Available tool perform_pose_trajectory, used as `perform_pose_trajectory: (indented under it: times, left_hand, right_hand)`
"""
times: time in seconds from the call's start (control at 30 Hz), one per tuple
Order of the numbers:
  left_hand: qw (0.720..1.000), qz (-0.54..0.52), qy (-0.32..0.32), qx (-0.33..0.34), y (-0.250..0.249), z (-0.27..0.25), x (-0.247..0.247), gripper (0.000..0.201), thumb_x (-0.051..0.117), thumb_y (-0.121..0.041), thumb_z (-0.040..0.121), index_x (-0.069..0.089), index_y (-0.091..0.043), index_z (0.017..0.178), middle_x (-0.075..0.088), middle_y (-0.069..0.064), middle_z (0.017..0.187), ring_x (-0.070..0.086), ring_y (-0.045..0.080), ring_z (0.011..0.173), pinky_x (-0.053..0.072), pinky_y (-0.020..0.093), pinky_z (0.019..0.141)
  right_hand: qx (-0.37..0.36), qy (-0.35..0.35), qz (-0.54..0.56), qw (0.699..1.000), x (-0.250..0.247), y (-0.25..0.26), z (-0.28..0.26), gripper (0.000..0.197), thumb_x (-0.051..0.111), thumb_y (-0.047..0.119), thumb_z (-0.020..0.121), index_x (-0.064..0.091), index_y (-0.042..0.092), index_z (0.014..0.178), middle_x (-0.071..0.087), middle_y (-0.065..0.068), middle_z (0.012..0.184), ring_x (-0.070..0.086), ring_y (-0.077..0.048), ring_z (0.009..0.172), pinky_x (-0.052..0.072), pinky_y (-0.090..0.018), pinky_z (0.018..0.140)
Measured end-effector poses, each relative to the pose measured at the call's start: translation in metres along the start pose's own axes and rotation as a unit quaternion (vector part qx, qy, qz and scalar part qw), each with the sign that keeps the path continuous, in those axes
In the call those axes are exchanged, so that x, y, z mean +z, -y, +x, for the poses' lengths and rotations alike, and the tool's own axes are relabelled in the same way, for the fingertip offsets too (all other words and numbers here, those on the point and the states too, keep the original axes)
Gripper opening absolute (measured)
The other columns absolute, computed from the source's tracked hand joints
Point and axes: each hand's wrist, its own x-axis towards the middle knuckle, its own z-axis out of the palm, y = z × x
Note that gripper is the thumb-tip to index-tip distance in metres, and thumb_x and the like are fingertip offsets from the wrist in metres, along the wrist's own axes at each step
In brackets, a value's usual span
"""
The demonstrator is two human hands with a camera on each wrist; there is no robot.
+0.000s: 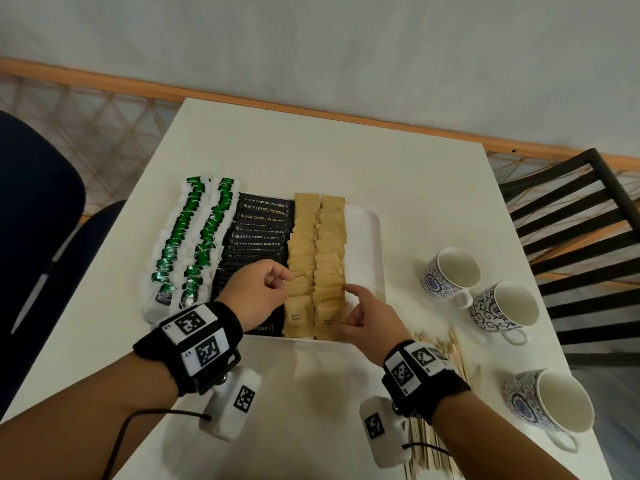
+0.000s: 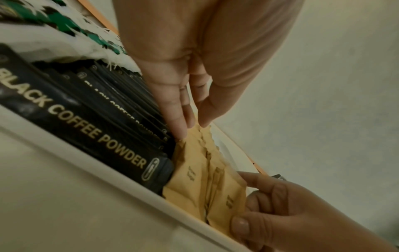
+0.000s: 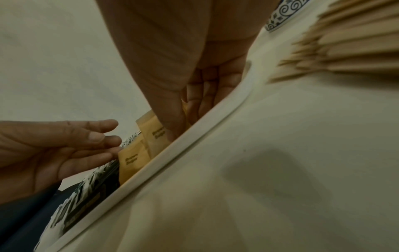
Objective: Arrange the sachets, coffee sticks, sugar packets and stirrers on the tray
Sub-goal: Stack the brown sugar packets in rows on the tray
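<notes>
A white tray (image 1: 377,244) holds two rows of green-tagged tea sachets (image 1: 194,237), a row of black coffee sticks (image 1: 259,230) and two rows of brown sugar packets (image 1: 318,244). My left hand (image 1: 289,276) touches the top edges on the left side of the left sugar row (image 2: 194,179) with nearly straight fingers. My right hand (image 1: 346,308) brackets the near end of the right sugar row. Its thumb presses the front packet (image 3: 155,136) and its index finger lies straight along the row's right side. Wooden stirrers (image 1: 453,344) lie on the table under my right wrist.
Three patterned cups stand on the table right of the tray: one (image 1: 453,271), another (image 1: 509,306) and a third (image 1: 554,407) nearest me. A black slatted chair (image 1: 571,220) is at the right, a dark blue seat (image 1: 34,220) at the left.
</notes>
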Motion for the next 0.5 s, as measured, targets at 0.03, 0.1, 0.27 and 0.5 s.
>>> perform_pose_trajectory:
  times: [0.03,0.1,0.27,0.5]
  left_hand:
    - [1.000,0.009,0.002,0.003,0.000,-0.001,0.001,0.024,0.060,-0.003,0.086,0.062,-0.027,0.088,0.061,-0.003,0.081,0.057,0.010,0.074,0.047,0.021,0.067]
    - [1.000,0.018,0.004,0.008,0.001,-0.003,0.003,0.024,0.060,-0.003,0.087,0.061,-0.027,0.087,0.061,-0.003,0.081,0.056,0.008,0.074,0.044,0.017,0.065]
    - [1.000,0.020,0.005,0.008,-0.001,-0.004,0.003,0.022,0.060,-0.004,0.088,0.062,-0.026,0.087,0.061,-0.004,0.082,0.057,0.009,0.077,0.044,0.017,0.067]
    - [0.999,-0.016,-0.032,-0.023,-0.005,0.007,-0.001,0.028,0.056,-0.004,0.090,0.056,-0.024,0.109,0.059,-0.003,0.106,0.057,0.013,0.094,0.048,0.021,0.076]
  right_hand:
    - [-0.002,0.005,-0.006,1.000,0.001,0.000,-0.001,0.070,0.070,0.027,0.080,0.036,0.028,0.141,0.060,0.010,0.070,0.058,-0.006,0.070,0.048,-0.021,0.068]
    - [-0.002,0.008,-0.012,1.000,0.000,0.000,-0.002,0.068,0.069,0.028,0.081,0.037,0.028,0.141,0.059,0.011,0.068,0.057,-0.003,0.068,0.047,-0.020,0.068]
    - [0.000,0.024,-0.040,0.999,-0.001,0.002,-0.006,0.067,0.065,0.032,0.084,0.035,0.028,0.144,0.064,0.007,0.076,0.059,-0.006,0.074,0.046,-0.019,0.069]
    - [0.024,-0.038,0.060,0.997,-0.001,0.000,0.004,0.059,0.052,0.012,0.088,0.034,0.020,0.144,0.046,0.007,0.118,0.056,-0.004,0.086,0.044,-0.006,0.063]
